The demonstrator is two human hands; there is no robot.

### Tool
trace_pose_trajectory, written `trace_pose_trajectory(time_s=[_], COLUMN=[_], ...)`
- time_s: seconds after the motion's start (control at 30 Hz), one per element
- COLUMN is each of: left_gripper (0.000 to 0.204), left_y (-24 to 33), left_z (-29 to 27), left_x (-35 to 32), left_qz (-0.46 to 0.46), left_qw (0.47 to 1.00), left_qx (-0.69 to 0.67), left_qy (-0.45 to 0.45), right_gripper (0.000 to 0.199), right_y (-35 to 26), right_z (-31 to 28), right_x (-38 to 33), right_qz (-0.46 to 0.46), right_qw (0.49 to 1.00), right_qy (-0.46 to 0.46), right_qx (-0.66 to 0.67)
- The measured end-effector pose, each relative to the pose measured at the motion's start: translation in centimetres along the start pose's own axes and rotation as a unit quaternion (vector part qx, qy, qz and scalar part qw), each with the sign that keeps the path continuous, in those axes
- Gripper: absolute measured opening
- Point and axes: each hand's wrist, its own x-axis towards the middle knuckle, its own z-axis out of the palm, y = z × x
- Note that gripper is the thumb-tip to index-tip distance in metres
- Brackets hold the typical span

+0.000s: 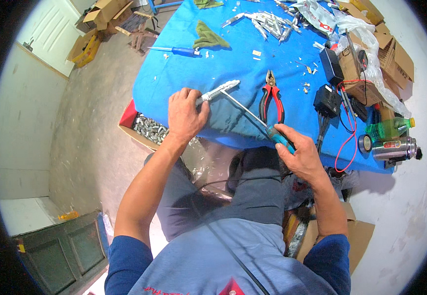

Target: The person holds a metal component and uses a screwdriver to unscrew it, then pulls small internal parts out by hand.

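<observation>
The person sits at a desk with a blue cover. The left hand has its grip closed tight around a small silver metal part, which lies near the front edge of the desk. The right hand has its grip closed around the blue-green handle of a screwdriver. The long thin shaft runs up and left, and its tip meets the metal part. Red pliers lie on the desk just beside the shaft. A green rag lies farther back. A box of shiny metal bits sits on the floor, under the left hand.
</observation>
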Motion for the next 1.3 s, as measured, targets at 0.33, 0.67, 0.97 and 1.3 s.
trace_pose_trajectory(time_s=[0.33, 0.67, 0.97, 1.3], left_gripper=[0.020, 0.019, 0.019, 0.018], left_y=[0.2, 0.0, 0.0, -0.1], left_z=[0.1, 0.1, 0.2, 0.3], left_x=[0.0, 0.0, -0.1, -0.1], left_qz=[0.003, 0.006, 0.005, 0.008], left_qw=[1.000, 1.000, 1.000, 1.000], left_qx=[-0.002, 0.000, -0.007, -0.014], left_qy=[0.000, -0.007, -0.011, -0.018], right_gripper=[0.040, 0.037, 0.039, 0.034], right_y=[0.1, 1.3, 1.5, 3.2], right_z=[0.8, 0.8, 0.6, -0.3], right_x=[0.4, 1.0, 2.0, 3.9], right_qz=[-0.014, -0.017, -0.089, -0.147], right_qw=[1.000, 1.000, 0.995, 0.988], right_qy=[0.022, 0.016, 0.017, 0.009], right_qx=[0.011, 0.017, -0.051, -0.036])
